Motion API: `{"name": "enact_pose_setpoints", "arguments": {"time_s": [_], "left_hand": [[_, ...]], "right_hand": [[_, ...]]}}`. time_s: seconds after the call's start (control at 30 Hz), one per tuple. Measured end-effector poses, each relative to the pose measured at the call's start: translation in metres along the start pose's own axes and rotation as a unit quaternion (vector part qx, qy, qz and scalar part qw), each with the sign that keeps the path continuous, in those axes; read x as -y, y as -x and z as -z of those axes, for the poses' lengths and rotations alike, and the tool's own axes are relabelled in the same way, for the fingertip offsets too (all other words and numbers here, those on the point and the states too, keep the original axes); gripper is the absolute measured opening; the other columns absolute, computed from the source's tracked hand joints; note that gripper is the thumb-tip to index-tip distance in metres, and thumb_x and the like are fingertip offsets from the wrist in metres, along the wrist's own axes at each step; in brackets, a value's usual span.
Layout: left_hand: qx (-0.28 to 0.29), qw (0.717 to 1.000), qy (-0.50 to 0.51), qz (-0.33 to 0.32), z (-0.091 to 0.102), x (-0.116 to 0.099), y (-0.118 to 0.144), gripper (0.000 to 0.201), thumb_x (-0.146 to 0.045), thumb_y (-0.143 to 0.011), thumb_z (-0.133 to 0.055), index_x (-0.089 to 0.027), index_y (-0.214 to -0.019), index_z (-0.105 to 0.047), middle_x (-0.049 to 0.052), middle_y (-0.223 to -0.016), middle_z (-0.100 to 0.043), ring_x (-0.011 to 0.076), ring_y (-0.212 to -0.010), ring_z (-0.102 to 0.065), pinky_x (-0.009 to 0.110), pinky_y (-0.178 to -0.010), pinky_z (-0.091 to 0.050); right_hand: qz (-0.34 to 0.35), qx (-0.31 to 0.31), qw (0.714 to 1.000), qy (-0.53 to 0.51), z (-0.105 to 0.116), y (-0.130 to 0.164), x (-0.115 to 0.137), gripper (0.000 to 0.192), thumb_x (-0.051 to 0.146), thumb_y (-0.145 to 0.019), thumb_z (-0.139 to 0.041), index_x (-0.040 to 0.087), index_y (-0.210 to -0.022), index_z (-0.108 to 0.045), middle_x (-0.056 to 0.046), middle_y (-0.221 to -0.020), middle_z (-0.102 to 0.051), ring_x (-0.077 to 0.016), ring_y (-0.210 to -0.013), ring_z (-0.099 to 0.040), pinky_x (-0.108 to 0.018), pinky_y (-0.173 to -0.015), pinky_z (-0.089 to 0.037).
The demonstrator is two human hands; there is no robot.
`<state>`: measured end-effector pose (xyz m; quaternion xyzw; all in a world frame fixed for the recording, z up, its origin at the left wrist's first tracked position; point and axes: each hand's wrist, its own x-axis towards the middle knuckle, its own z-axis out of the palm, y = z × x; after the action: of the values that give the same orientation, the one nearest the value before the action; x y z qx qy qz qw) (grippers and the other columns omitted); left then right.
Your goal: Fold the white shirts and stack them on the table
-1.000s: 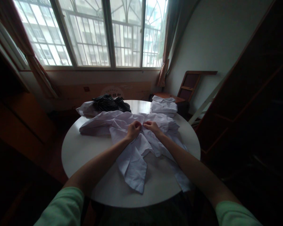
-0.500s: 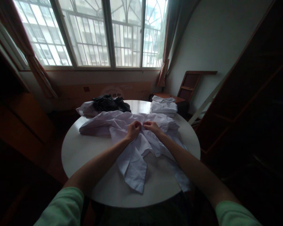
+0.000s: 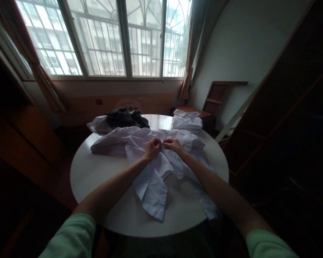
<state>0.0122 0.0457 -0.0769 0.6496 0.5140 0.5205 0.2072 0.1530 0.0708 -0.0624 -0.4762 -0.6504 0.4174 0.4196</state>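
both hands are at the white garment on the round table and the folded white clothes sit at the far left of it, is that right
Not quite: the folded white clothes sit at the far right of the round table, as the head view shows. The left hand and right hand are at the white garment.

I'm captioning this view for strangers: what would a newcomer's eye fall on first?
Probably the bright barred window across the top. Next, the rumpled white garment spread over the round table, with the left grip and right grip close together at its middle. Behind it, a dark striped bundle at left contrasts with folded white clothes at right.
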Motion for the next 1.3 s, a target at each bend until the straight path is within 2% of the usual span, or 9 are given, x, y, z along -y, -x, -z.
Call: {"name": "enact_pose_setpoints", "arguments": {"time_s": [0.23, 0.6, 0.97, 1.3], "left_hand": [[0.003, 1.000, -0.014, 0.004, 0.0013, -0.0044, 0.0011, 0.010, -0.018, -0.070, -0.051, -0.016, -0.071, -0.061, 0.000, -0.063, -0.059, 0.0119, -0.062, -0.054, 0.023, -0.059, -0.041], [0.013, 1.000, -0.020, -0.013, 0.0015, 0.0002, 0.0009, 0.022, -0.037, -0.070, -0.057, -0.016, -0.068, -0.058, -0.001, -0.061, -0.058, 0.0115, -0.058, -0.052, 0.022, -0.053, -0.038], [0.016, 0.999, -0.049, -0.004, 0.0016, 0.0000, 0.0018, 0.013, -0.029, -0.067, -0.057, -0.016, -0.066, -0.058, 0.000, -0.060, -0.058, 0.0120, -0.058, -0.052, 0.022, -0.053, -0.037], [0.017, 0.996, -0.083, 0.001, 0.0006, 0.0032, 0.0009, 0.014, -0.029, -0.066, -0.058, -0.015, -0.067, -0.060, 0.000, -0.063, -0.060, 0.0126, -0.060, -0.054, 0.023, -0.055, -0.038]], "right_hand": [[-0.003, -0.014, 1.000, -0.002, -0.0020, -0.0002, -0.0018, 0.012, 0.016, -0.059, -0.059, 0.013, -0.068, -0.066, 0.000, -0.061, -0.064, -0.0094, -0.053, -0.055, -0.019, -0.052, -0.044], [0.021, -0.021, 0.999, 0.028, -0.0038, 0.0012, -0.0029, 0.007, 0.019, -0.061, -0.061, 0.013, -0.065, -0.063, 0.001, -0.056, -0.060, -0.0092, -0.050, -0.053, -0.019, -0.047, -0.041], [0.053, -0.028, 0.992, 0.115, -0.0036, 0.0028, -0.0026, 0.001, 0.015, -0.060, -0.063, 0.014, -0.061, -0.063, 0.001, -0.055, -0.062, -0.0095, -0.053, -0.056, -0.018, -0.049, -0.040], [0.057, -0.025, 0.990, 0.129, -0.0042, 0.0034, -0.0030, 0.002, 0.017, -0.061, -0.062, 0.015, -0.061, -0.063, 0.002, -0.057, -0.062, -0.0094, -0.053, -0.055, -0.018, -0.050, -0.039]]}}
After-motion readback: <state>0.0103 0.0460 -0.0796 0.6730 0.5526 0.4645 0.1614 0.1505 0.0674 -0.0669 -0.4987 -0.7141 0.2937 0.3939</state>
